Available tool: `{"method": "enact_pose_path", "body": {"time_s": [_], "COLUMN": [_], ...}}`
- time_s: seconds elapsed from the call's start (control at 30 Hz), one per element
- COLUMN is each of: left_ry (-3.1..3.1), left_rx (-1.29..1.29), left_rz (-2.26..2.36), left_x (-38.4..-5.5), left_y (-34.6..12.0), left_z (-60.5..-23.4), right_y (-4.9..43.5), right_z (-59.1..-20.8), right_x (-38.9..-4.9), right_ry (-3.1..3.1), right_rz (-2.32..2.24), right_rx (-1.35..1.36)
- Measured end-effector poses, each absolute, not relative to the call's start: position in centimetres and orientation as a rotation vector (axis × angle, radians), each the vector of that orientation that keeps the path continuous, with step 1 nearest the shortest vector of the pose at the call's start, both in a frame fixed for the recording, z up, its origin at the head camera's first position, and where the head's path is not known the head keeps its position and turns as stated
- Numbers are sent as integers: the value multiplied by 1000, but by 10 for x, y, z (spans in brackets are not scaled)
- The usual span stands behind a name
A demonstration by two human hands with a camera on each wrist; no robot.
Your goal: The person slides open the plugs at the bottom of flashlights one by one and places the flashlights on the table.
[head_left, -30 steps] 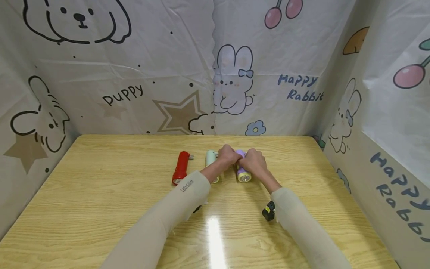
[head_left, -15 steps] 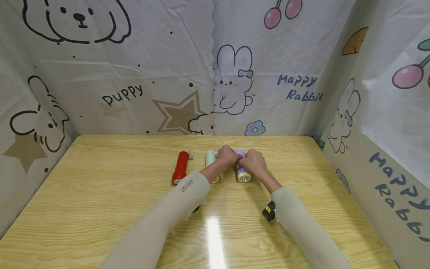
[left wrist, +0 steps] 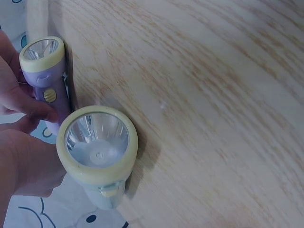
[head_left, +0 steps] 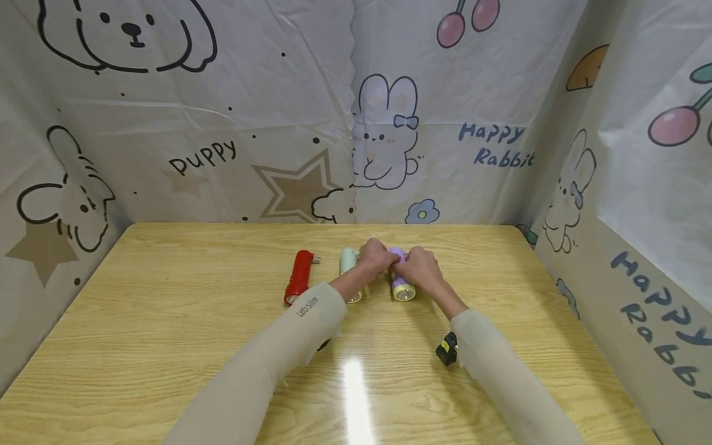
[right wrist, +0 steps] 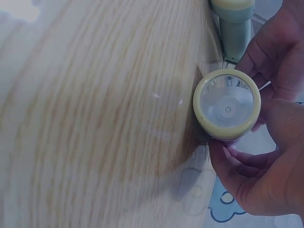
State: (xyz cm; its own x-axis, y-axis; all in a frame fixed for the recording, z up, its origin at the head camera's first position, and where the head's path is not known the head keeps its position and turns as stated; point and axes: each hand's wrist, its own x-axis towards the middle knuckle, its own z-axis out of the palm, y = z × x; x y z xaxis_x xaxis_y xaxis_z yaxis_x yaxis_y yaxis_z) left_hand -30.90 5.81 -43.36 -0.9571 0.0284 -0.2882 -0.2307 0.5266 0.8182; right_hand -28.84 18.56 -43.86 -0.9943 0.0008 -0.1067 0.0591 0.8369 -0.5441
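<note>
A purple flashlight with a pale yellow rim lies near the back of the table, lens toward me. My right hand grips its body from the right, and in the left wrist view a thumb lies on that body below the yellow switch. From the left, my left hand holds the flashlight's rear part with bent fingers; the exact contact is hidden. A mint-green flashlight lies under the left wrist, its metal plug prongs sticking out toward the left hand in the right wrist view.
A red flashlight with prongs out lies left of the green one. The wooden table meets a printed cloth backdrop at its back edge. A small black device sits by the right sleeve.
Hardly anything differs. Both hands stay at the purple flashlight, with only tiny shifts of the fingers and right forearm.
</note>
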Motion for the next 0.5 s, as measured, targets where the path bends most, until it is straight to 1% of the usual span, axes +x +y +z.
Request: {"method": "enact_pose_path", "body": {"time_s": [0.3,0.5], "left_ry": [2711,2717], "left_rx": [-14,8], "left_rz": [1367,1411], "left_x": [-309,-316], "left_y": [46,36], "left_z": [-422,-417], "right_y": [185,183], "right_z": [-439,-440], "right_x": [-286,-285], "right_ry": [2942,2909], "right_rz": [-862,-873], "right_rx": [-17,24]}}
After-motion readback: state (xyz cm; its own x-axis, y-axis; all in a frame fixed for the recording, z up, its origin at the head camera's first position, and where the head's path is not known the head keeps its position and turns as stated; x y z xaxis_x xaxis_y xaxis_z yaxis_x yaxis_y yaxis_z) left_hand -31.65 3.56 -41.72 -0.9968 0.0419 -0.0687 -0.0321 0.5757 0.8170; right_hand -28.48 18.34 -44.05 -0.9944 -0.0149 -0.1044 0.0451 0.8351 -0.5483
